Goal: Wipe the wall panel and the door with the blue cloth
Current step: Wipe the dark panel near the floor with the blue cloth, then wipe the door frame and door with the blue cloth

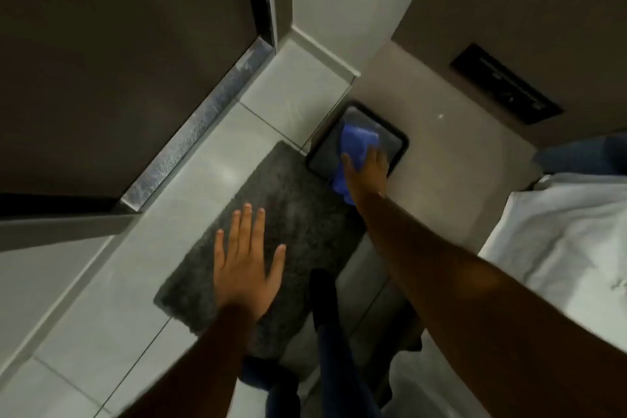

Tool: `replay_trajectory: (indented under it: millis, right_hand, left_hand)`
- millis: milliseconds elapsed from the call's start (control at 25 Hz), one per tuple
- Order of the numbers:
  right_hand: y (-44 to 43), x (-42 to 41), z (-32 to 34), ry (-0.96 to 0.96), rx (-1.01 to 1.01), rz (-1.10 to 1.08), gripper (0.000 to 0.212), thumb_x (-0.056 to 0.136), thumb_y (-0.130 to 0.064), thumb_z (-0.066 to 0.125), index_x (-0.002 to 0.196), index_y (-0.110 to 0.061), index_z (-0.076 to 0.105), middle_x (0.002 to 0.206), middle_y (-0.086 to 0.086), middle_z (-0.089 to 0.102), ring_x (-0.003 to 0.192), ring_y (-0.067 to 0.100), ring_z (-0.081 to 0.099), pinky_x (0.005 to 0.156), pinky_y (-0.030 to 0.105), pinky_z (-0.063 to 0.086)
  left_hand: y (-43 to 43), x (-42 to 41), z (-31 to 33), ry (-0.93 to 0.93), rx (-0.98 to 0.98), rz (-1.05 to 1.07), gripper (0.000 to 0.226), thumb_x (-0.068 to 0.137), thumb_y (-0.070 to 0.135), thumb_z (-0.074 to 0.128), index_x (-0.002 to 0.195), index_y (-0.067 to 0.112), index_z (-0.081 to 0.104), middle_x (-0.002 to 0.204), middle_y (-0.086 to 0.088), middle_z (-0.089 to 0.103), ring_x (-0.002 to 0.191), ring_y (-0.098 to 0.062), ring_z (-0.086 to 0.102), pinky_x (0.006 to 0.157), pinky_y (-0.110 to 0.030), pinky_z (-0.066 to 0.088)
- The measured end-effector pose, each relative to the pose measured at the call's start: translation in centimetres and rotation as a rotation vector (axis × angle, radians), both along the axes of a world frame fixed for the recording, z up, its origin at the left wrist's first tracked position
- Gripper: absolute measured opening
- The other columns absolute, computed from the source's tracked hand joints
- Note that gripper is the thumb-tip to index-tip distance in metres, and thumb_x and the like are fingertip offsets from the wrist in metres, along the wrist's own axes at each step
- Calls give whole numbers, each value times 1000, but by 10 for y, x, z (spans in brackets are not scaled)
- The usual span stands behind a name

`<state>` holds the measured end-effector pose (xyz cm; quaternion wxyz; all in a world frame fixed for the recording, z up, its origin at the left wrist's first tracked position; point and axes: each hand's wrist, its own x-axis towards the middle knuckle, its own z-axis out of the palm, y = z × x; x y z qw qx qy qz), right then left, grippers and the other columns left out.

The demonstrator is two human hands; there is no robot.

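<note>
Panel-wiping step in hand. Blue cloth (pixel 356 146) pressed under right hand (pixel 368 173) fingers against wall panel (pixel 441 146), over dark plate (pixel 393 137). Left hand (pixel 244 265) spread wide, empty. Next: strokes across panel required; door (pixel 118 61) pending.

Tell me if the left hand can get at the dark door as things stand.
Probably yes. The left hand is open and empty, hovering over the grey mat, with nothing between it and the dark door.
</note>
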<state>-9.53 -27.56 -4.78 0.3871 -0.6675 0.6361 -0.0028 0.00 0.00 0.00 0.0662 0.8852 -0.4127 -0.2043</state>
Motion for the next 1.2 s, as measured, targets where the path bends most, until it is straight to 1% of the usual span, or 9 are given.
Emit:
replay_trajectory:
  millis: [200,320,440,600,680,800,880,1000,1200]
  right_hand:
    - [-20,24,-38,76,-28,91,72,104,-20,64,166,-9,32,172,19,29,159,42,31,134,49,28]
    - [-27,15,-26,38,-13,76,55,105,-7,60,158,-4,47,165,20,44,154,39,43,132,45,32]
    - [-19,11,19,39,-4,51,46,106,-12,63,149,0,55,153,25,54,142,43,54,123,49,43]
    - [52,52,145,-232,-103,99,35,103,-7,67,137,-2,62,132,24,60,121,44,61,108,49,49]
    - [92,96,214,-414,-193,167,31,98,2,72,129,3,67,119,23,62,112,46,64,102,50,53]
    - [142,173,324,-693,-233,246,28,91,15,73,118,10,71,94,7,56,93,36,64,89,3,47]
    - [174,215,405,-862,-428,345,39,88,5,76,127,7,76,94,5,52,82,12,54,88,-9,35]
    - [233,264,532,-1130,-543,375,54,84,-28,62,129,-3,78,92,-4,48,83,-4,56,89,-8,34]
    - [321,315,680,-1508,-769,542,55,87,-21,67,138,-3,68,93,-3,48,90,5,58,87,3,41]
  left_hand:
    - [15,15,-30,-44,57,48,82,109,59,41,176,19,19,185,-5,12,171,-25,10,138,-54,8]
    - [34,20,-15,-55,33,79,80,109,61,38,176,22,17,185,-2,10,172,-22,5,138,-50,4]
    - [45,32,21,-80,101,99,82,109,69,24,177,28,4,186,1,-2,171,-17,-7,137,-43,-10]
    - [41,74,127,-125,44,221,82,103,81,-1,172,40,-16,180,11,-26,169,-18,-17,132,-39,-25]
    - [40,105,198,-305,-75,294,79,109,74,19,176,35,5,183,7,-9,170,-24,4,134,-41,-12]
    - [56,166,318,-596,-304,452,76,104,55,49,171,21,37,182,-4,24,167,-24,27,134,-47,14]
    - [78,199,398,-699,-475,566,76,103,49,52,171,21,36,183,-5,22,169,-23,22,135,-48,14]
    - [136,235,499,-825,-640,674,73,104,44,52,170,18,37,184,-8,14,169,-28,20,135,-49,11]
    - [246,295,629,-1060,-684,745,72,106,45,43,172,17,32,182,-14,16,167,-34,25,135,-50,4]
